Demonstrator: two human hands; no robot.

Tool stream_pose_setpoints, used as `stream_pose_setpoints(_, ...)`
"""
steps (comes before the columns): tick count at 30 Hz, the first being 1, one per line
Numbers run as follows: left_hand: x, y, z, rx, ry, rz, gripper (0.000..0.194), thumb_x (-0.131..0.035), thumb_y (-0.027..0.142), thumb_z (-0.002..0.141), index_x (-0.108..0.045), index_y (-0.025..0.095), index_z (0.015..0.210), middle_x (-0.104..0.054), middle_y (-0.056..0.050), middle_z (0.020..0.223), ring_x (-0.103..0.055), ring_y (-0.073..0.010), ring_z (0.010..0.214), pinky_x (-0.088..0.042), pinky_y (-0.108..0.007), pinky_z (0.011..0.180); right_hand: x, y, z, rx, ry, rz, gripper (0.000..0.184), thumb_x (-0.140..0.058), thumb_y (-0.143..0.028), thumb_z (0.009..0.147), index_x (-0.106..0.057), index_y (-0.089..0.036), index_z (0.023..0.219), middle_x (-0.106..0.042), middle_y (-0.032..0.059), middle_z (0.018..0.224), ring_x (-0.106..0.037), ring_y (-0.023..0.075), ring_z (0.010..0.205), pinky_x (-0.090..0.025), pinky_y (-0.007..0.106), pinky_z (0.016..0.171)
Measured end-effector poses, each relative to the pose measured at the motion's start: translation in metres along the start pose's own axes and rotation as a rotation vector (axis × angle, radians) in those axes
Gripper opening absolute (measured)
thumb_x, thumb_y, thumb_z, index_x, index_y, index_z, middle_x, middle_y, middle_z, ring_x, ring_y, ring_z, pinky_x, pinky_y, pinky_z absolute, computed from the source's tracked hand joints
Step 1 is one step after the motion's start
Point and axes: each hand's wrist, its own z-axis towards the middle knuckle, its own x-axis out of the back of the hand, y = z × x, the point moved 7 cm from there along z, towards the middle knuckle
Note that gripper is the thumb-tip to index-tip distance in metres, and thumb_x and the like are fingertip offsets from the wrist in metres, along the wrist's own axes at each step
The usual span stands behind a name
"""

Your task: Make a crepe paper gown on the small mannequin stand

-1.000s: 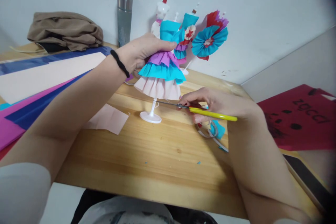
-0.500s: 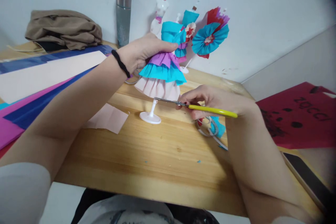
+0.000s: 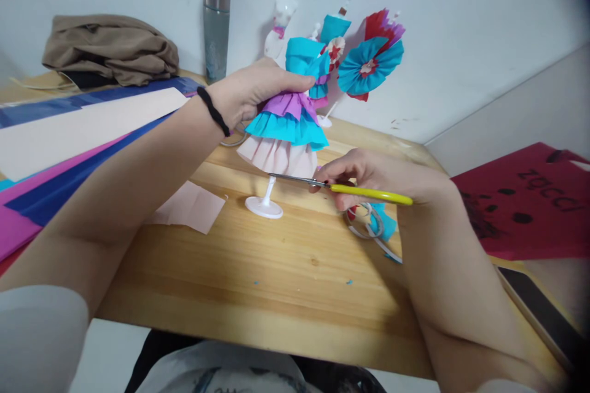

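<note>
A small mannequin on a white stand [image 3: 264, 206] wears a layered crepe-paper dress [image 3: 286, 126] of turquoise, purple and pale pink. My left hand [image 3: 251, 91] is closed round the dress's upper part and holds it upright on the wooden table [image 3: 258, 270]. My right hand [image 3: 369, 178] grips yellow-handled scissors [image 3: 341, 187]. Their blades lie level under the pink hem, right beside the stand's stem.
Further dressed mannequins [image 3: 322, 55] and a paper fan [image 3: 369, 64] stand at the wall, beside a steel flask [image 3: 216, 24] and a brown cloth [image 3: 108, 49]. Coloured paper sheets [image 3: 69, 153] lie left, a pink scrap [image 3: 191, 206] near the stand, tape rolls [image 3: 369, 224] under my right wrist, a red bag [image 3: 525, 206] right.
The scissors have crept slightly left and up toward the pink hem. My left hand and the mannequin have hardly moved.
</note>
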Motion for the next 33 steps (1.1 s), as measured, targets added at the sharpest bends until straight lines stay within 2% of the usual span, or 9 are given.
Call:
stream_pose_setpoints(5,0.0,-0.001,0.001,-0.008,-0.002,0.0,0.007,-0.064,0.001,0.087,-0.066,0.003,0.08,-0.071,-0.01,0.077,-0.071,-0.0258,0.093,-0.054,-0.048,0.092,0.002,0.007,0.0,-0.027,0.016,-0.001,0.033,-0.073,-0.047,0.077,-0.069,-0.02,0.095,-0.052,-0.0048,0.061,-0.038,0.0085,0.049,-0.03,0.024,0.044)
stream_pose_setpoints(10,0.003,-0.001,0.001,-0.015,0.001,0.002,0.007,-0.065,0.002,0.087,-0.066,0.005,0.08,-0.07,-0.007,0.072,-0.07,-0.0187,0.077,-0.053,-0.049,0.092,0.001,0.012,0.0,-0.044,-0.01,-0.016,0.035,-0.072,-0.048,0.077,-0.069,-0.019,0.096,-0.053,-0.0043,0.062,-0.04,0.0092,0.05,-0.032,0.024,0.046)
stream_pose_setpoints(14,-0.001,0.002,-0.002,-0.036,-0.063,-0.116,0.008,-0.062,-0.003,0.086,-0.065,0.004,0.084,-0.071,-0.007,0.068,-0.068,-0.016,0.063,-0.057,-0.051,0.087,-0.006,-0.002,-0.001,0.038,-0.111,-0.059,0.038,-0.073,-0.047,0.076,-0.066,-0.015,0.095,-0.053,-0.004,0.065,-0.041,0.0093,0.054,-0.034,0.024,0.05)
stream_pose_setpoints(17,0.004,0.006,-0.002,-0.067,-0.026,-0.134,0.009,-0.063,-0.003,0.085,-0.065,0.005,0.084,-0.071,-0.006,0.066,-0.068,-0.0166,0.061,-0.059,-0.05,0.084,-0.011,-0.019,-0.002,0.134,-0.146,-0.148,0.03,-0.069,-0.044,0.079,-0.062,-0.017,0.09,-0.057,-0.0021,0.072,-0.046,0.0103,0.06,-0.037,0.024,0.055)
stream_pose_setpoints(20,0.017,0.011,0.003,-0.112,0.069,-0.119,0.008,-0.065,0.002,0.085,-0.065,0.007,0.079,-0.07,-0.003,0.064,-0.067,-0.0143,0.06,-0.06,-0.046,0.084,-0.012,-0.027,-0.001,0.134,-0.081,-0.284,0.03,-0.068,-0.044,0.079,-0.062,-0.018,0.093,-0.063,0.0025,0.084,-0.052,0.0137,0.07,-0.04,0.026,0.063)
stream_pose_setpoints(24,0.04,0.017,0.013,-0.177,0.183,-0.188,0.013,-0.065,0.005,0.084,-0.064,0.01,0.072,-0.068,-0.001,0.064,-0.066,-0.0124,0.06,-0.059,-0.04,0.084,-0.009,-0.026,0.0,0.029,0.002,-0.384,0.039,-0.07,-0.053,0.077,-0.065,-0.016,0.087,-0.055,-0.0004,0.068,-0.044,0.0126,0.06,-0.035,0.026,0.057)
stream_pose_setpoints(26,0.049,0.02,0.016,-0.208,0.186,-0.262,0.006,-0.068,0.007,0.082,-0.065,0.011,0.078,-0.069,-0.002,0.069,-0.068,-0.0145,0.064,-0.059,-0.04,0.086,-0.005,-0.032,-0.003,0.051,0.051,-0.378,0.043,-0.069,-0.053,0.077,-0.066,-0.014,0.094,-0.058,0.0015,0.074,-0.046,0.0135,0.062,-0.036,0.027,0.058)
stream_pose_setpoints(29,0.064,0.021,0.017,-0.195,0.248,-0.35,0.005,-0.069,0.01,0.082,-0.065,0.012,0.082,-0.069,-0.002,0.071,-0.068,-0.0161,0.065,-0.058,-0.043,0.088,0.005,-0.042,-0.012,0.098,0.154,-0.382,0.043,-0.066,-0.048,0.08,-0.066,-0.015,0.108,-0.065,0.0058,0.086,-0.054,0.0173,0.071,-0.042,0.029,0.064)
stream_pose_setpoints(33,0.076,0.023,0.014,-0.172,0.294,-0.395,0.011,-0.071,0.013,0.083,-0.061,0.015,0.077,-0.067,0.0,0.067,-0.069,-0.0163,0.069,-0.058,-0.037,0.087,0.018,-0.045,-0.025,0.151,0.248,-0.4,0.039,-0.068,-0.05,0.077,-0.068,-0.018,0.099,-0.068,0.0066,0.086,-0.06,0.0209,0.074,-0.046,0.031,0.066)
